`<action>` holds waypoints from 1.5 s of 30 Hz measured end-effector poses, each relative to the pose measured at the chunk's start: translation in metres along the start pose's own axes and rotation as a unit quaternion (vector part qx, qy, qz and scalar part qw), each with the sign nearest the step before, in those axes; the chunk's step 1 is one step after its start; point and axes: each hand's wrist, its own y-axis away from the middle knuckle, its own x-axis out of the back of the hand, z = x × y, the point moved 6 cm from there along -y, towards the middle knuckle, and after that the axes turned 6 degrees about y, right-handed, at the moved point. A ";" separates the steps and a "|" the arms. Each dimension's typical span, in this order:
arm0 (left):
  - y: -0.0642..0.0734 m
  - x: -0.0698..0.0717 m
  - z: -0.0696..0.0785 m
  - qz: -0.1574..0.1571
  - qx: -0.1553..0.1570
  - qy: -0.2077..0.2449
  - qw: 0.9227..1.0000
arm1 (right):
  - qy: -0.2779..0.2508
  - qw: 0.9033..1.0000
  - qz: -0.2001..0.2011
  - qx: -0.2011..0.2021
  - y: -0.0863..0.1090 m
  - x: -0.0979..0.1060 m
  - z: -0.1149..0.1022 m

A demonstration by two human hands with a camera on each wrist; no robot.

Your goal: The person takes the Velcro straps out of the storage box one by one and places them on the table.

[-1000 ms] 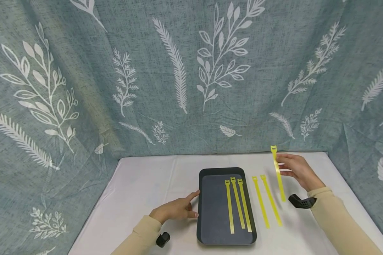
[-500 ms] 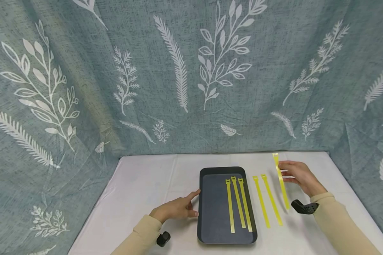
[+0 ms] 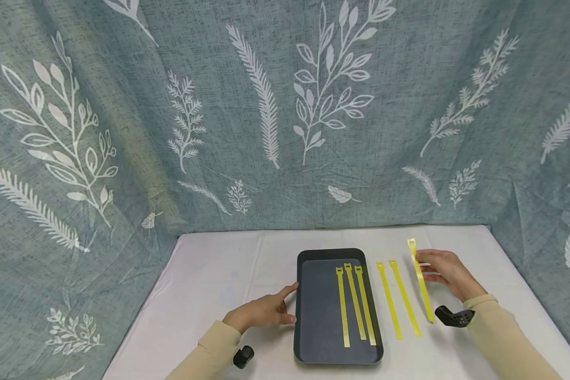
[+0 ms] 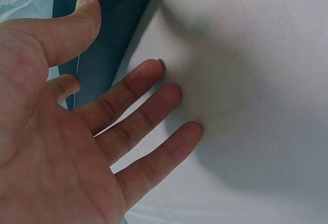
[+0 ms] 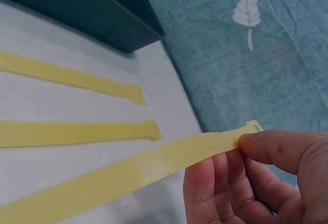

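Observation:
Between thumb and fingers, my right hand (image 3: 444, 269) pinches a yellow cable tie strap (image 3: 420, 282) near its slotted head; the strap slants down toward the table, right of two others. Those two yellow straps, one nearer the tray (image 3: 388, 301) and one farther right (image 3: 405, 298), lie side by side on the cloth. Three more straps (image 3: 354, 301) lie inside the dark grey tray (image 3: 318, 316), along its right side. My left hand (image 3: 263, 311) is at the tray's left edge, index finger and thumb touching its wall. In the left wrist view the other fingers (image 4: 148, 167) extend, relaxed, over the cloth.
A white cloth (image 3: 218, 274) covers the table. Behind it hangs a blue-green curtain (image 3: 275, 200) with white leaf prints, which also runs along both sides. Each wrist carries a black camera, the right one (image 3: 455, 316) close to the held strap's lower end.
My right hand has lowered the held strap and come slightly nearer, its bottom end sinking toward the table. The left hand and the tray stay where they were.

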 end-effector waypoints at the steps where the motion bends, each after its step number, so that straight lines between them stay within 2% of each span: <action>1: 0.000 0.000 0.000 0.000 0.000 -0.001 1.000 | 0.002 1.000 0.000 -0.001 -0.001 -0.001 0.002; 16: -0.004 -0.002 0.003 -0.005 -0.003 -0.001 1.000 | -0.012 1.000 0.005 -0.019 -0.006 -0.007 0.026; 21: -0.006 -0.002 0.003 -0.008 -0.006 0.000 1.000 | 0.018 0.999 0.029 -0.015 -0.007 -0.007 0.031; 24: -0.007 -0.002 0.003 -0.009 -0.006 -0.002 1.000 | 0.046 0.998 0.051 0.004 -0.008 -0.007 0.033; 28: -0.009 -0.003 0.002 -0.012 -0.005 0.002 1.000 | 0.086 0.993 0.079 0.028 -0.008 -0.008 0.036; 33: -0.010 -0.002 0.002 -0.014 -0.006 0.004 1.000 | 0.126 0.985 0.108 0.038 -0.006 -0.012 0.037; 38: -0.010 0.000 0.002 -0.015 -0.006 0.007 1.000 | 0.132 0.983 0.126 0.035 -0.004 -0.013 0.035; 45: -0.004 0.003 -0.002 -0.004 -0.013 0.030 0.999 | 0.138 0.982 0.124 0.034 -0.008 -0.021 0.028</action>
